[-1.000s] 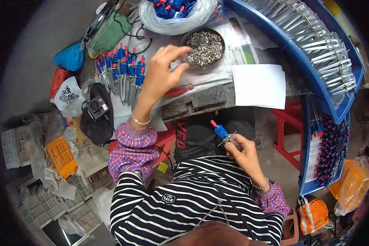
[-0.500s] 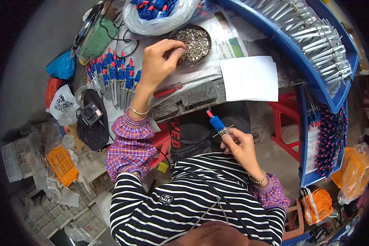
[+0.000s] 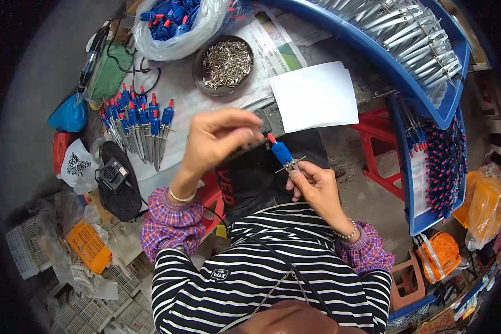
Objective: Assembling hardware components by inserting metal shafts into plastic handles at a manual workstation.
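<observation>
My right hand (image 3: pixel 313 185) grips a small blue tool (image 3: pixel 281 152) with a red tip and thin metal legs, held above my lap. My left hand (image 3: pixel 220 139) hovers just left of the tool's red tip, fingers pinched together; whether a small metal piece sits between them I cannot tell. Further away on the table stands a dark round bowl (image 3: pixel 204 79) full of small metal pins (image 3: pixel 227 63). To its left lie several finished blue tools (image 3: pixel 139 127) in a row.
A clear bag of blue parts (image 3: pixel 175 22) lies behind the bowl. White paper (image 3: pixel 315 97) sits right of it. Blue trays (image 3: pixel 423 119) with metal pieces curve along the right, beside a red stool (image 3: pixel 381 131). A black device (image 3: pixel 114 176), an orange basket (image 3: pixel 88 246) and clutter lie at left.
My left hand has come back from the bowl of pins toward the blue tool. My right hand has raised the tool slightly.
</observation>
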{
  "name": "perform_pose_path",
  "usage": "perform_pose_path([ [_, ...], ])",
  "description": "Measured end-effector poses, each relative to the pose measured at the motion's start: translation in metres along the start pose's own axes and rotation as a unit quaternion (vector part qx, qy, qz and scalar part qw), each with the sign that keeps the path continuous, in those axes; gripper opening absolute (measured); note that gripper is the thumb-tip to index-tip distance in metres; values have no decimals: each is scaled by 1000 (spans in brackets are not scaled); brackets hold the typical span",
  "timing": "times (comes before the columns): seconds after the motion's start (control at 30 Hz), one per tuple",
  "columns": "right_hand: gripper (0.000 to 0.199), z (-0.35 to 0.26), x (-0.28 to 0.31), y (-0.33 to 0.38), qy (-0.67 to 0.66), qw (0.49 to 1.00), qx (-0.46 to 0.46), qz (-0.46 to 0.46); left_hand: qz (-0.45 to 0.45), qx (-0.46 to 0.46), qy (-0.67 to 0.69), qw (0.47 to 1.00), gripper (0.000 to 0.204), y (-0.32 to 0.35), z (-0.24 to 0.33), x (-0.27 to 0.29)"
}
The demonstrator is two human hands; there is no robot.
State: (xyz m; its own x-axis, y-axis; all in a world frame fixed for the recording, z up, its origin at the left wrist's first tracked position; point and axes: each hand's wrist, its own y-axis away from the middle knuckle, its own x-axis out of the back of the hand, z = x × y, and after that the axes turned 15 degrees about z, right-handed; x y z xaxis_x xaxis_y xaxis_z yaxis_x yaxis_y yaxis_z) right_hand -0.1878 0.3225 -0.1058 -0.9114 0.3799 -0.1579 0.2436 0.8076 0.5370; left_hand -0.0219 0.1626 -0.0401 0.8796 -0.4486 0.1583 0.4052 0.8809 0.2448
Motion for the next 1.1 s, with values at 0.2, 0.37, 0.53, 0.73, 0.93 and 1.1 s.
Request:
perform_pose_path([
  [0.2,14,-5,-4,3,21,999,42,11,-49,31,71,996,9,20,-25,-15],
  [0.37,13,-7,-3,5,42,995,91,16,-6,4,28,1000,12,25,-23,-23],
  [0.53,13,-10,-5,8,53,992,108,24,27,-173,-111,978,15,25,-25,-27],
  [0.73,14,-12,-4,10,63,991,119,12,60,-191,-168,965,17,28,-22,-30],
  [0.93,16,-12,-4,11,54,992,117,18,99,-260,-218,935,16,31,-17,-32],
  [1.1,19,-10,-4,11,76,986,147,21,104,-362,-260,889,19,28,-22,-35],
])
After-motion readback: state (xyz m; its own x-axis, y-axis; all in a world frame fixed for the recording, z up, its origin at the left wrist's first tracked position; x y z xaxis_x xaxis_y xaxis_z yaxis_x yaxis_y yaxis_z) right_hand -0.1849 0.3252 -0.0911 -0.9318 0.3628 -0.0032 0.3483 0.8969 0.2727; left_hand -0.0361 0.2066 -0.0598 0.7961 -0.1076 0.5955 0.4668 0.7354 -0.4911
